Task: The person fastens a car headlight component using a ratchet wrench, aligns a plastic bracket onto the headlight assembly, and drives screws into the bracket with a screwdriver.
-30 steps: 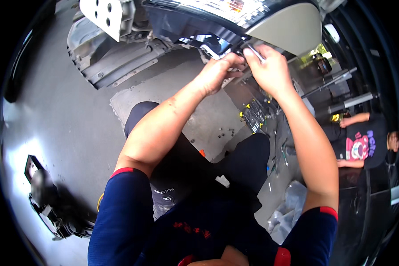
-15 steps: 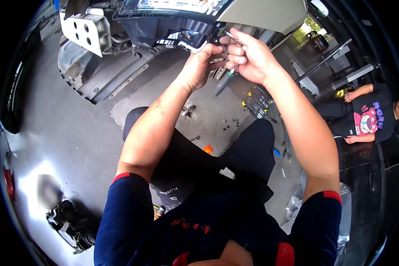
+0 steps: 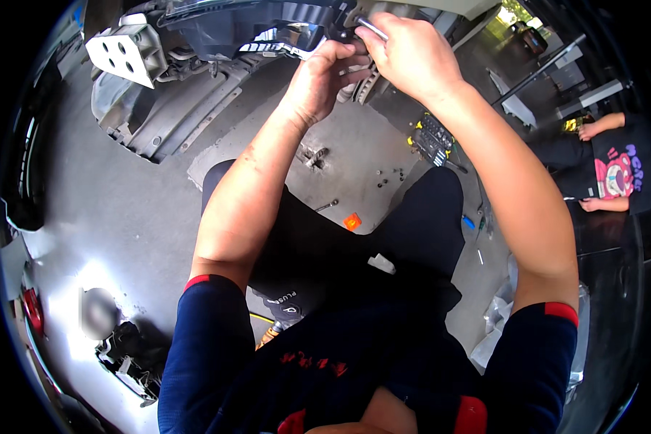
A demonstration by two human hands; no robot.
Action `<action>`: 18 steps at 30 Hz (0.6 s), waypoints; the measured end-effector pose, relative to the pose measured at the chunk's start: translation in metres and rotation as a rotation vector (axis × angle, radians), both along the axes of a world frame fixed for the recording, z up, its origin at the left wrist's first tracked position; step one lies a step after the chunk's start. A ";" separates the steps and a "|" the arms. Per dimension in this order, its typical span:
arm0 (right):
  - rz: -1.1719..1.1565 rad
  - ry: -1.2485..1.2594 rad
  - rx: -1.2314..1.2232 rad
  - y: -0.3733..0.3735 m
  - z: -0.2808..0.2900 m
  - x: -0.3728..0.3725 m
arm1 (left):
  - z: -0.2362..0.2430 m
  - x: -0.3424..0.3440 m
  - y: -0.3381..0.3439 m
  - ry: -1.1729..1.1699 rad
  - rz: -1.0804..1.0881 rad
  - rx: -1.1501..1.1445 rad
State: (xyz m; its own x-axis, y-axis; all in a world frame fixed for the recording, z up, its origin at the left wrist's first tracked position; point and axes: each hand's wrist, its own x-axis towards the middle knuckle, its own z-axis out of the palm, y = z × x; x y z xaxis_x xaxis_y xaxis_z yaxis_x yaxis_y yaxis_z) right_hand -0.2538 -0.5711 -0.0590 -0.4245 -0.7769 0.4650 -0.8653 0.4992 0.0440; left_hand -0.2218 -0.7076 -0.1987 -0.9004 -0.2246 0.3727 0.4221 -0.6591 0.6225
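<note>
My right hand [image 3: 419,58] is closed around what looks like a screwdriver [image 3: 372,29]. Its metal shaft sticks out toward the upper left, and the handle is hidden in my palm. The shaft's end is near the black bracket [image 3: 340,22] beside the car's headlight housing [image 3: 231,29]. Just to the left, my left hand [image 3: 318,83] reaches up under that housing. Its thumb and forefinger come together at the bracket's lower edge, the other fingers stretching to the right. Whatever lies between those fingertips is too small to make out.
The car's bare metal bumper beam [image 3: 170,134] and a white bracket plate [image 3: 126,50] are at upper left. On the floor lie an open tool set [image 3: 432,137], an orange piece [image 3: 352,221] and several small fasteners. A removed lamp [image 3: 126,354] sits lower left; another person [image 3: 615,170] is at right.
My right hand has moved up and turned over, and the dark green handle that hung below it is now hidden. My left hand has risen slightly; the whole view has shifted.
</note>
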 end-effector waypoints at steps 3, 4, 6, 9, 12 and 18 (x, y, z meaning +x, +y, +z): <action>0.057 -0.161 -0.114 0.000 -0.009 -0.010 | 0.002 0.003 0.001 -0.001 -0.028 -0.010; 0.090 -0.491 -0.238 0.001 -0.010 -0.012 | 0.004 0.000 -0.001 0.021 -0.041 -0.040; 0.067 -0.939 -0.336 -0.002 -0.005 -0.009 | 0.020 0.017 0.006 0.019 -0.060 -0.038; -0.040 -0.744 -0.161 0.003 0.028 0.033 | 0.012 0.006 0.007 0.022 -0.048 0.040; 0.072 -0.232 -0.029 -0.005 0.009 0.019 | 0.004 0.008 -0.002 0.008 -0.016 0.034; -0.002 -1.440 -0.470 0.001 0.007 0.002 | 0.016 0.010 0.005 0.005 -0.060 -0.045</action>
